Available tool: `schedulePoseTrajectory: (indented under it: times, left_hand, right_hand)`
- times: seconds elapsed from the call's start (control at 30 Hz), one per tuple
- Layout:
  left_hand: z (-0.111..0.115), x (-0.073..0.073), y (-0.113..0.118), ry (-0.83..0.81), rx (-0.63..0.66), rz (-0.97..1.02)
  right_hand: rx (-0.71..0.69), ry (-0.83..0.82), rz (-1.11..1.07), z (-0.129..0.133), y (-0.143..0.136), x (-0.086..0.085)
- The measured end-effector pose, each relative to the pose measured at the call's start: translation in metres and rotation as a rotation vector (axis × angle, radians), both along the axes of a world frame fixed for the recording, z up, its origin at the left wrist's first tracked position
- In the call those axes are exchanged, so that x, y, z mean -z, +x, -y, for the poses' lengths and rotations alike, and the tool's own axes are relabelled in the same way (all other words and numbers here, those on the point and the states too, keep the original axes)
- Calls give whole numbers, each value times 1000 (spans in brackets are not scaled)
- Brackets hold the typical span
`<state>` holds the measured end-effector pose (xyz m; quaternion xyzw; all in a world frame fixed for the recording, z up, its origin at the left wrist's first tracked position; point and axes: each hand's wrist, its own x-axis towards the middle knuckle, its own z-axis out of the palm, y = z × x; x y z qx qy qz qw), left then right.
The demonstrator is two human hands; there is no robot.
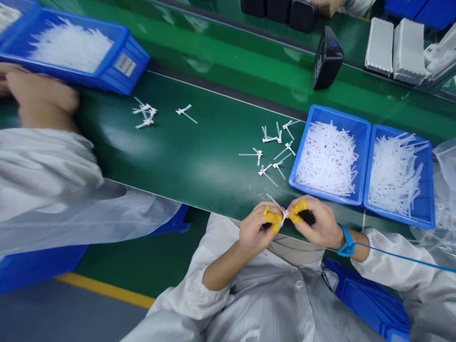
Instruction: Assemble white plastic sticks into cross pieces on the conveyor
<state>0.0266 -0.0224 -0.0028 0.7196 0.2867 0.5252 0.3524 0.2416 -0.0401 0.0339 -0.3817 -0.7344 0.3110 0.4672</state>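
Between my two hands, just over the bench's near edge, is a small white plastic connector (pixel 285 216) with thin clear tubes sticking out of it. My left hand (pixel 257 228) pinches it from the left, and my right hand (pixel 317 221) grips it from the right; yellow finger covers sit on the thumbs and forefingers of both. Beyond them on the green bench lie several similar white connectors with tubes (pixel 263 170). Right of these stands a blue bin of short white tubes (pixel 329 195), close to my right hand. A blue wrist strap (pixel 346 241) with a cord circles my right wrist.
A second blue bin (pixel 399 216) adjoins the first. At left, a co-worker's arm (pixel 46 104) reaches beside another blue bin (pixel 124 52), near more connector pieces (pixel 145 113). A black box (pixel 327 59) and white stacked trays (pixel 409 50) stand across the green belt (pixel 228 57).
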Motion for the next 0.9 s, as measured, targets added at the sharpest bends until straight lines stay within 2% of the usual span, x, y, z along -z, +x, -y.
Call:
schedulePoseTrajectory:
  times: [0.2, 0.37, 0.6, 0.7, 0.9]
  left_hand:
    - [2, 5, 3, -36, -86, 9]
    - [3, 6, 6, -39, -59, 83]
    - [3, 0, 5, -1, -29, 22]
    - [4, -1, 4, -31, -29, -35]
    - [3, 3, 6, -97, -26, 45]
  right_hand:
    - [-7, 38, 30, -1, 1, 0]
    - [-24, 36, 10, 0, 2, 2]
    - [-14, 20, 61, -2, 4, 2]
    - [-9, 12, 94, -2, 6, 2]
    - [0, 7, 106, -3, 4, 1]
